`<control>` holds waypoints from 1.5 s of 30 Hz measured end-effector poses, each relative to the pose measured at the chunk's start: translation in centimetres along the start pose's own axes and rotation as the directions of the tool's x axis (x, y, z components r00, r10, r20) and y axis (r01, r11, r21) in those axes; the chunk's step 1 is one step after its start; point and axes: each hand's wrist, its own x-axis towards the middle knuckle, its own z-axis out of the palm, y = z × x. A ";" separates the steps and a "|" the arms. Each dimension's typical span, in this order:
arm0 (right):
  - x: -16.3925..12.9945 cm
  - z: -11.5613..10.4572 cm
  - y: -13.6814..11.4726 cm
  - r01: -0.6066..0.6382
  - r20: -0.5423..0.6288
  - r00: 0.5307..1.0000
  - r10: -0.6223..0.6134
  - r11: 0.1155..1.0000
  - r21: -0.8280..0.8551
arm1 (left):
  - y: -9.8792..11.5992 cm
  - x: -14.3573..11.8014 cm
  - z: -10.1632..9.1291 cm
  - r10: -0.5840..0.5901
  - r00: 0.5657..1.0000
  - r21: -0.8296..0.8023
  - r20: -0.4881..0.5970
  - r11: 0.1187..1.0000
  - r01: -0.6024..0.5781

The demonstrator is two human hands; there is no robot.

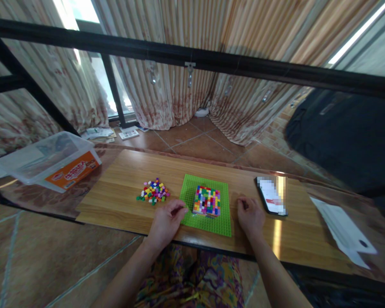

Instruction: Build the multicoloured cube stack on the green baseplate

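Observation:
A green studded baseplate [223,201] lies on the wooden table, bearing a layered block of multicoloured toy bricks [207,201]. My left hand [167,220] is at the plate's left edge, thumb and fingertips pinched together; whatever they hold, if anything, is too small to make out. Just beyond that hand sits a loose pile of small coloured bricks [154,191]. To the right of the plate, my right hand [252,216] rests on the tabletop as a loose fist, apart from the bricks, with nothing visible in it.
A phone [271,196] lies right of my right hand. Farther right is a white sheet-like item [343,231]. At the left end stands a clear plastic bin [60,160] with an orange label. A black metal rail [179,55] crosses beyond the table [115,184], before curtains.

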 end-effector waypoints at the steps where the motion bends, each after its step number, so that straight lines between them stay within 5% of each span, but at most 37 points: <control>1: 0.0 0.0 0.0 -0.002 0.005 1.000 0.002 1.000 0.000 | -0.1 0.0 0.0 0.001 1.000 -0.003 0.005 1.000 -0.001; 18: 0.0 -0.1 -0.1 -0.019 0.018 1.000 0.019 1.000 -0.006 | 2.8 2.9 2.8 0.203 0.977 0.230 0.059 0.950 -0.212; 34: 0.1 0.1 0.2 -0.022 0.013 1.000 0.022 0.999 -0.025 | 3.1 4.4 4.2 0.208 0.978 0.363 -0.026 0.913 -0.185; 45: 0.0 0.2 0.3 -0.007 0.004 1.000 0.007 1.000 -0.022 | 2.9 3.9 4.3 0.185 0.973 0.219 -0.139 0.964 -0.152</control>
